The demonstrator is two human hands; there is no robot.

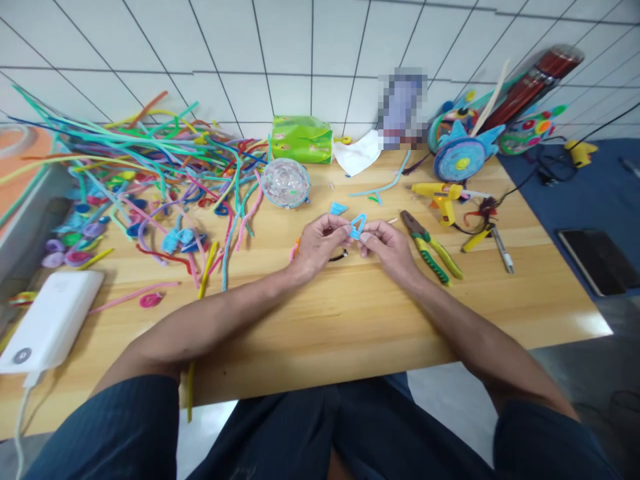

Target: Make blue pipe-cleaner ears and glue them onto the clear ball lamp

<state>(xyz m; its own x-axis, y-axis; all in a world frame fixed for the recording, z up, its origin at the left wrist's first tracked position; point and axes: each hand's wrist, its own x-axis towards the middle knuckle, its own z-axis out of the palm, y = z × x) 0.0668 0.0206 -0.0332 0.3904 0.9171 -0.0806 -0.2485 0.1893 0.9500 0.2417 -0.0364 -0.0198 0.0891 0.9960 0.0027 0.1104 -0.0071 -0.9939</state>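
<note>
Between my two hands is a light blue pipe cleaner (359, 225) bent into a small triangle. My left hand (323, 243) pinches its left side, and my right hand (387, 248) pinches its lower right. A second blue folded piece (339, 209) lies on the table just beyond my left fingers. Partly hidden by my left hand is something orange and pink (296, 249). A small dark curved item (339, 256) lies below the fingers. Pliers (433, 250) with green and yellow handles rest to the right of my right hand.
Many coloured pipe cleaners (150, 153) are heaped at left, near a white power bank (53, 320). A clear round container (286, 182) and green packet (301, 140) stand behind my hands. At right are a yellow glue gun (440, 197), a blue disc-shaped craft (461, 160) and a phone (597, 260).
</note>
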